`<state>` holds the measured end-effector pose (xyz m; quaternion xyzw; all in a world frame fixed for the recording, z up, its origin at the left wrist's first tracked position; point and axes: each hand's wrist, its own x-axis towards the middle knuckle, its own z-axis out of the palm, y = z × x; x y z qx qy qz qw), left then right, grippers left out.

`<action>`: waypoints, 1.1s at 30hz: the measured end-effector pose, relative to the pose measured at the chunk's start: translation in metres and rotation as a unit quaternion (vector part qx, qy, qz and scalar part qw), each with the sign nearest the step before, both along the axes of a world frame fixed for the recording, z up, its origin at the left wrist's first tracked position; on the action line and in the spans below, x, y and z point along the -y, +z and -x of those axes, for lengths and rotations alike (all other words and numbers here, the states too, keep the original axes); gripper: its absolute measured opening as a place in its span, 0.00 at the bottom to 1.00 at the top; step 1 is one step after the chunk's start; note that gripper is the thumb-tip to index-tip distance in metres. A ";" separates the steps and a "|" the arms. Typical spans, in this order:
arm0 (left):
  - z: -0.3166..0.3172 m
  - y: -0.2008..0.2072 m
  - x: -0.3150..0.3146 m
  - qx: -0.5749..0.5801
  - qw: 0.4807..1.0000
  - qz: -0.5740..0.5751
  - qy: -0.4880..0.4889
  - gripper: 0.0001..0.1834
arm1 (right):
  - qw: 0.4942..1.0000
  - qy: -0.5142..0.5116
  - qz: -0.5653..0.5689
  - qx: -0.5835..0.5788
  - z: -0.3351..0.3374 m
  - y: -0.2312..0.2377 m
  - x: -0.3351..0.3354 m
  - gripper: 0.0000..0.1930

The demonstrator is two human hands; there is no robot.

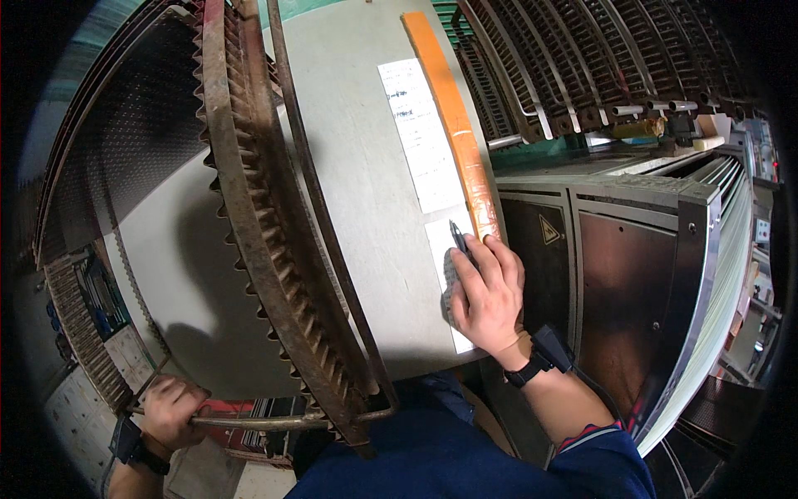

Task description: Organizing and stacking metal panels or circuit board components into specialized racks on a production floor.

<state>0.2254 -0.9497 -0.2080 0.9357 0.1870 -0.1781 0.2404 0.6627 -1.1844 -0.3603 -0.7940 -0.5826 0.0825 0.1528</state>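
Observation:
My left hand [172,407] is closed round the metal bar [262,423] along the lower edge of a rusty rack [249,166] with a row of slots or teeth. My right hand [488,291] rests at the right side of a pale grey board [349,150], fingers bent round a dark pen [457,236]. The pen points up and away over a lower white paper sheet [442,259], which the hand partly covers. Just beyond lies a longer white sheet [420,141] with handwriting. An orange strip [449,104] runs along the board's right edge, close to my fingertips.
Right of the board stands a metal cabinet [628,274] with a warning triangle and a bent metal edge. More slotted racks [573,62] rise at the far right. A dark perforated panel [129,141] and a large pale sheet [166,224] are to the left.

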 end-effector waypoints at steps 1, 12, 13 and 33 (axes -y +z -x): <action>0.000 0.001 0.000 -0.005 1.000 0.004 -0.003 0.14 | 1.000 0.000 0.000 -0.001 0.000 0.000 0.000 0.29; 0.015 -0.005 -0.002 0.021 1.000 -0.007 -0.017 0.15 | 1.000 -0.002 -0.002 0.000 0.002 0.001 -0.002 0.29; 0.014 -0.007 -0.002 0.025 1.000 -0.004 -0.014 0.14 | 1.000 -0.001 -0.002 0.001 0.001 0.002 -0.001 0.30; 0.004 -0.002 -0.002 0.035 0.999 -0.014 -0.009 0.12 | 1.000 -0.003 -0.021 0.007 0.001 0.000 0.000 0.29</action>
